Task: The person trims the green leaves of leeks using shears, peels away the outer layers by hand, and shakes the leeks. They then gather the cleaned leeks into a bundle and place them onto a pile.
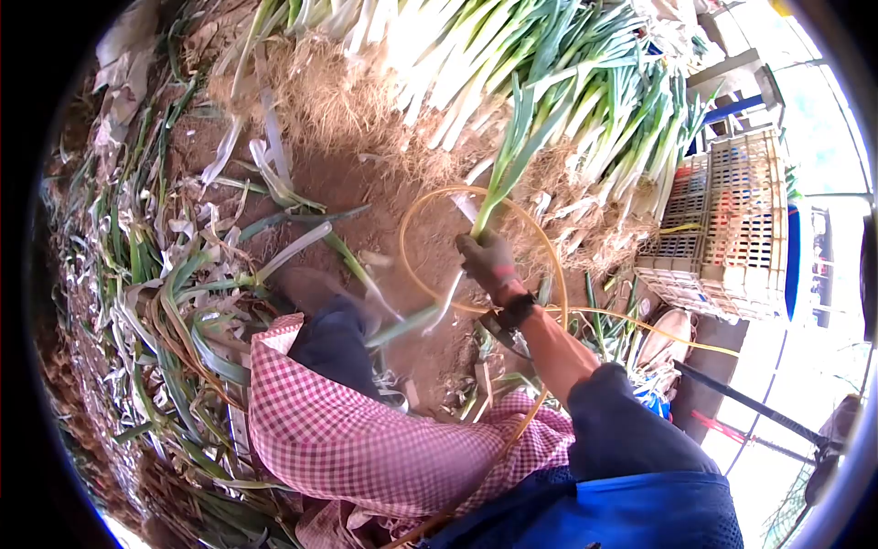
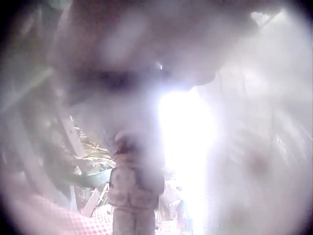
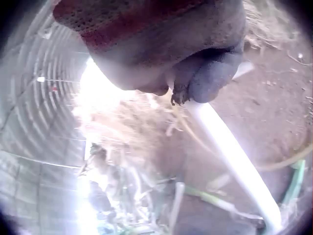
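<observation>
In the head view my gloved right hand (image 1: 489, 256) grips a leek (image 1: 494, 197) by its stalk, green leaves pointing up and away. Close up in the right wrist view, its bent fingers (image 3: 215, 73) hold the long white shaft (image 3: 234, 161), which slants down to the right. Yellow tubing (image 1: 404, 229) loops around the area of this hand. My left hand (image 2: 132, 44) appears only as a dark blur across the top of the left wrist view, and I cannot tell what its fingers hold. A blurred stalk (image 1: 402, 325) lies below the right hand.
A big pile of leeks (image 1: 512, 55) with tangled roots (image 1: 338, 91) lies at the back. Stripped leaves (image 1: 174, 320) litter the left side. White plastic crates (image 1: 741, 220) stand at right. A pink checked cloth (image 1: 366, 439) covers the lap, and a dark trouser leg (image 1: 334, 348) sticks out.
</observation>
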Demonstrator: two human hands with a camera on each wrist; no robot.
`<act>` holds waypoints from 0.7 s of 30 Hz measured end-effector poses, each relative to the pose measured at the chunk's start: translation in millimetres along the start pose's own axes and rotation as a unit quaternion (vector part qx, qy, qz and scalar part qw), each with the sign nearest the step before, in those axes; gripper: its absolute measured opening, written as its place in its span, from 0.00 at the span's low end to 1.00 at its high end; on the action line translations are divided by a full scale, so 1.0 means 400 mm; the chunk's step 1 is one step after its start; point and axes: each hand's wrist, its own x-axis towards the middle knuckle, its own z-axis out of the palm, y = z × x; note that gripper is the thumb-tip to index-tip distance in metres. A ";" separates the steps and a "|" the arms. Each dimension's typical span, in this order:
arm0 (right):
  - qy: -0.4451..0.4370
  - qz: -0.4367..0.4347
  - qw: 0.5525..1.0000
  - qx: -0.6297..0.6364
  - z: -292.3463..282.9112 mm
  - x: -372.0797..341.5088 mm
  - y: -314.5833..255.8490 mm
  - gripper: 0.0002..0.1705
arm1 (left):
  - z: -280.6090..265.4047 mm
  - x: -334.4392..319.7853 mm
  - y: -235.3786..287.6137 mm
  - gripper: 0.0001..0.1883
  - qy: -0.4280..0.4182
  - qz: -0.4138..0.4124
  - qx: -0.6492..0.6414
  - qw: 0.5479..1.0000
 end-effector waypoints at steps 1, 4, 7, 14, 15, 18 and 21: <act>-0.002 -0.022 1.000 0.005 -0.019 -0.032 -0.041 0.20 | -0.003 0.001 -0.001 0.22 -0.001 0.003 0.000 1.000; -0.028 -0.034 0.998 0.051 -0.104 -0.135 -0.216 0.17 | -0.021 0.001 -0.006 0.22 -0.003 0.017 0.001 1.000; -0.097 -0.126 0.986 0.045 -0.187 -0.229 -0.336 0.18 | -0.053 -0.004 -0.009 0.22 -0.001 0.035 -0.003 0.999; 0.167 -0.600 0.721 -0.304 -0.449 -0.166 -0.470 0.20 | -0.170 -0.022 -0.021 0.23 0.013 0.073 -0.023 0.997; 0.057 -0.348 0.936 -0.004 -0.459 -0.221 -0.528 0.17 | -0.187 -0.025 -0.021 0.23 0.015 0.075 -0.023 0.997; 0.095 -0.199 0.975 0.028 -0.562 -0.103 -0.629 0.23 | -0.215 -0.031 -0.023 0.23 0.013 0.084 -0.028 0.996; 0.164 -0.191 0.958 -0.134 -0.598 -0.045 -0.655 0.25 | -0.226 -0.036 -0.018 0.23 0.005 0.100 -0.047 0.994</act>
